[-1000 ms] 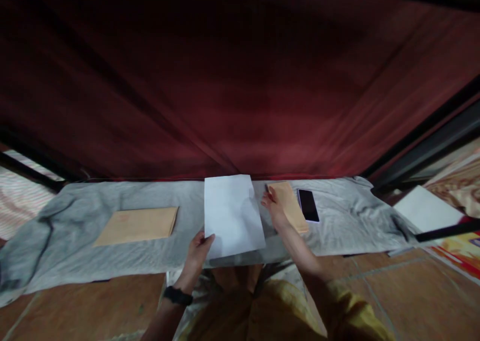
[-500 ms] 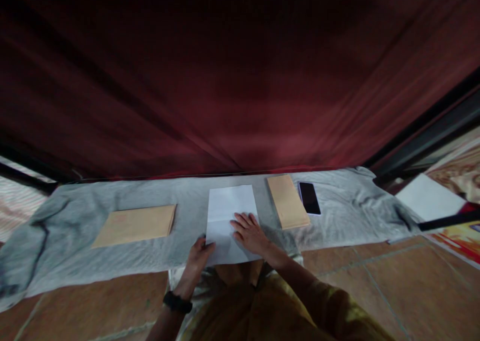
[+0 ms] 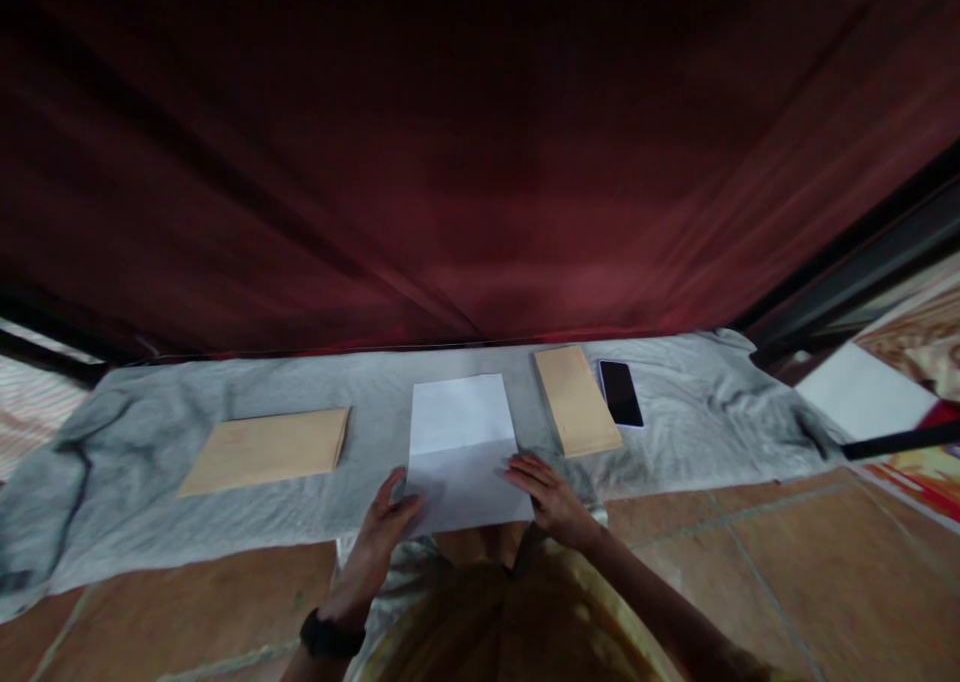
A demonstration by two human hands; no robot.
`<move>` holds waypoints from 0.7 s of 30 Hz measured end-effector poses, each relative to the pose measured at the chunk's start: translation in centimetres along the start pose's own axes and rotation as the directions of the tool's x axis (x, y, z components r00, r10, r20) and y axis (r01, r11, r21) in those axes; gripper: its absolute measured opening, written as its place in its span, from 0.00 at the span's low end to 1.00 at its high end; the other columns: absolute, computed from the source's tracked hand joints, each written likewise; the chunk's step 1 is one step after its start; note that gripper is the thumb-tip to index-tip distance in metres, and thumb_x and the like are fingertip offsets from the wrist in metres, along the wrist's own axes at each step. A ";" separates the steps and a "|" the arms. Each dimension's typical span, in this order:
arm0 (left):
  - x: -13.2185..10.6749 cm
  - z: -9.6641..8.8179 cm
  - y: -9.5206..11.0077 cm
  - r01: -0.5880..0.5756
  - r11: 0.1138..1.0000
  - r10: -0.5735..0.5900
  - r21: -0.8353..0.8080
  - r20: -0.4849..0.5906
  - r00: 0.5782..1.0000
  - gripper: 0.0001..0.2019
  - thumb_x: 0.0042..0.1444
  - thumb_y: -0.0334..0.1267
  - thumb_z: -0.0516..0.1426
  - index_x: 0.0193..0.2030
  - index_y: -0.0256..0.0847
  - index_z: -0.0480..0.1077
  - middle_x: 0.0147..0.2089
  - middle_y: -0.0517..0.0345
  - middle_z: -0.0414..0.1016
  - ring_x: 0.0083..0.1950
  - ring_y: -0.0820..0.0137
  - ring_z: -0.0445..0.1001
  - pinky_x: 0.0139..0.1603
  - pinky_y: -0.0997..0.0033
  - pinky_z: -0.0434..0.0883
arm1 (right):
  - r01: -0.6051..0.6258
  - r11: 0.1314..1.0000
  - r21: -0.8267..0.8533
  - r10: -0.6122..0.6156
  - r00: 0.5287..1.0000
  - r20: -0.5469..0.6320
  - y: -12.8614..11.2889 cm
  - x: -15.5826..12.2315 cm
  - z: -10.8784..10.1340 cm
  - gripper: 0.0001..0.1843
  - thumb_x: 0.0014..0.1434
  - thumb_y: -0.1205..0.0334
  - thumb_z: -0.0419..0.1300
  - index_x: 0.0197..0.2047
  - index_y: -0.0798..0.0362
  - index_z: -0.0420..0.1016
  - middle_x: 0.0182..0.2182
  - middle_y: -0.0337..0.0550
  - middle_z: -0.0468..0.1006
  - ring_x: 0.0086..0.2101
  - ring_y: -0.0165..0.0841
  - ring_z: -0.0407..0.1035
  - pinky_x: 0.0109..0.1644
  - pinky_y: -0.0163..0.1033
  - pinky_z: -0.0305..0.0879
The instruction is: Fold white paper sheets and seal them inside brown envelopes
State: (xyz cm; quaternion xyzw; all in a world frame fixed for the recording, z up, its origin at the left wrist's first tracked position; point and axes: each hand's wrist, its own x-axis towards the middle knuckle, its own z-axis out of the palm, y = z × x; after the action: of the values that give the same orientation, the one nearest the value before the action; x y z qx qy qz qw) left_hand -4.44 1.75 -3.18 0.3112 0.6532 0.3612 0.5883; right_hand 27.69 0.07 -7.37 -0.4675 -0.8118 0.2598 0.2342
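Note:
A white sheet of paper (image 3: 461,432) lies on a grey cloth (image 3: 675,442) in front of me, its near part bent up along a crease. My left hand (image 3: 382,527) pinches the sheet's near left corner. My right hand (image 3: 551,497) grips the near right corner, thumb under and fingers on top. A tan envelope (image 3: 576,400) lies just right of the sheet. A larger tan envelope (image 3: 262,449) lies to the left.
A black phone (image 3: 621,394) rests beside the small envelope. A dark red curtain (image 3: 480,162) hangs behind the cloth. Brown floor tiles (image 3: 787,572) lie around me. Another white sheet (image 3: 855,402) and colourful printed material sit at the far right.
My right hand left the small envelope, pressed flat on the sheet, then slid to its near right corner. The sheet came down onto the cloth and its near part is now lifted.

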 end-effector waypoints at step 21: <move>3.7 -0.6 1.1 -0.396 0.857 0.352 0.329 0.187 0.917 0.19 0.46 0.56 0.65 0.37 0.44 0.80 0.40 0.51 0.82 0.46 0.56 0.78 0.53 0.60 0.73 | -0.456 0.825 0.334 0.534 0.822 -0.196 -0.5 4.2 0.7 0.11 0.64 0.54 0.59 0.48 0.45 0.76 0.40 0.43 0.83 0.41 0.42 0.78 0.44 0.41 0.71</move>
State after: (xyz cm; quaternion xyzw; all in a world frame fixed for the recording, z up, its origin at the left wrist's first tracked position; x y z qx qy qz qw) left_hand -5.45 5.40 -4.24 0.5560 0.5985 0.3232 0.4778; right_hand 25.00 3.41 -7.01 -0.6592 -0.5753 0.3520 0.3326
